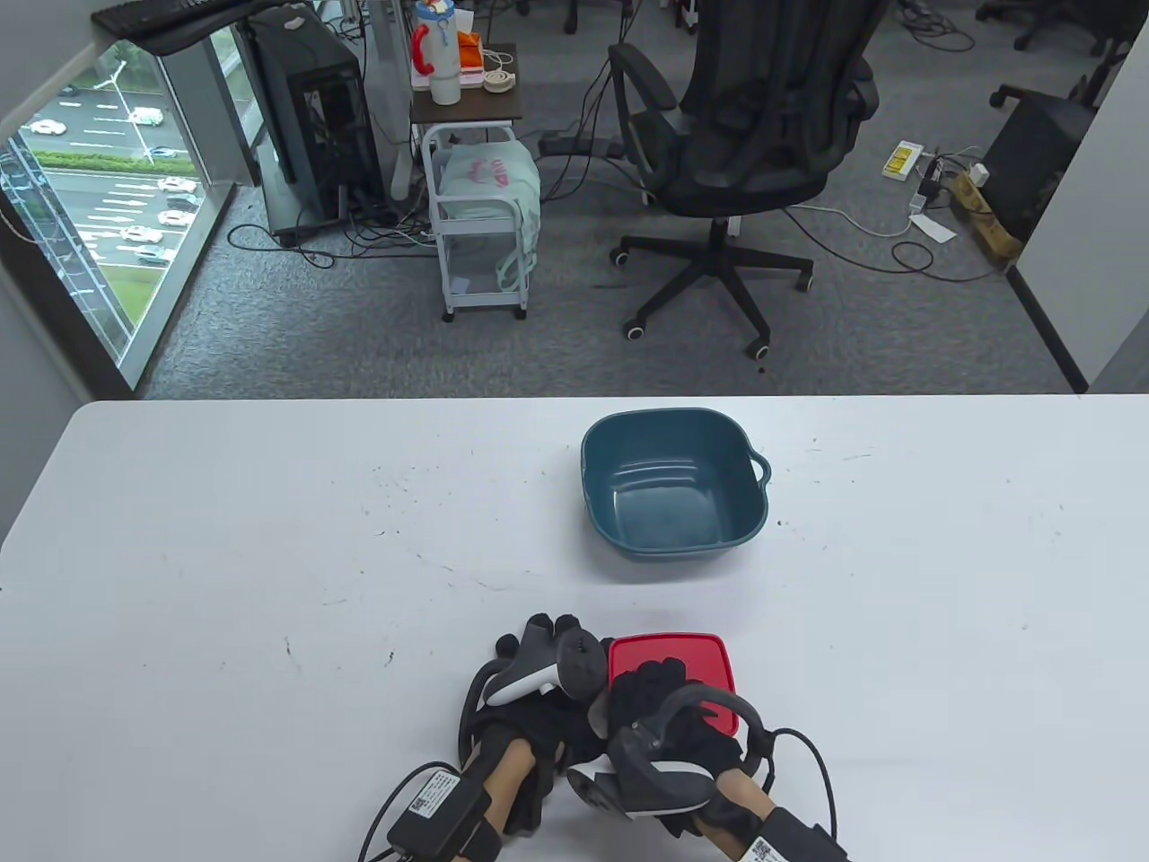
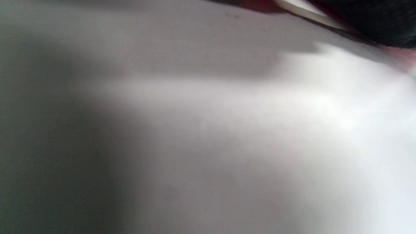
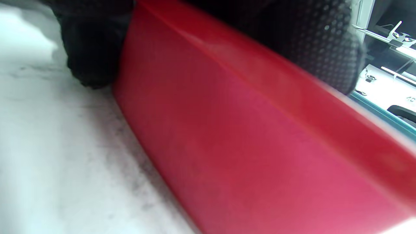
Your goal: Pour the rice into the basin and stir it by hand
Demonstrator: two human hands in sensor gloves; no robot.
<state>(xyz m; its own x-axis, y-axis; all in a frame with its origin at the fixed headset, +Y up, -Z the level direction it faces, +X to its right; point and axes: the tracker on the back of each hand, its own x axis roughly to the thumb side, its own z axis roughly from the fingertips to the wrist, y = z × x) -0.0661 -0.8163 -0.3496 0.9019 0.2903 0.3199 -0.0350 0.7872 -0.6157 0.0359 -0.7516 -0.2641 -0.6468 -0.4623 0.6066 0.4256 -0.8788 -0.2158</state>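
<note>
An empty teal basin (image 1: 673, 489) sits right of the table's middle. A box with a red lid (image 1: 669, 664) stands near the front edge, and no rice shows. My right hand (image 1: 660, 687) lies over the lid's near half, fingers curled on it. In the right wrist view the red box (image 3: 260, 136) fills the frame and gloved fingers (image 3: 312, 42) hook over its top edge. My left hand (image 1: 548, 633) is pressed against the box's left side with its fingers bent round it. The left wrist view is a blur of table, with a strip of the box (image 2: 260, 5) at the top.
The white table (image 1: 269, 557) runs wide to the left and right of the hands. Beyond its far edge stand an office chair (image 1: 745, 135) and a small cart (image 1: 480, 215) on the carpet.
</note>
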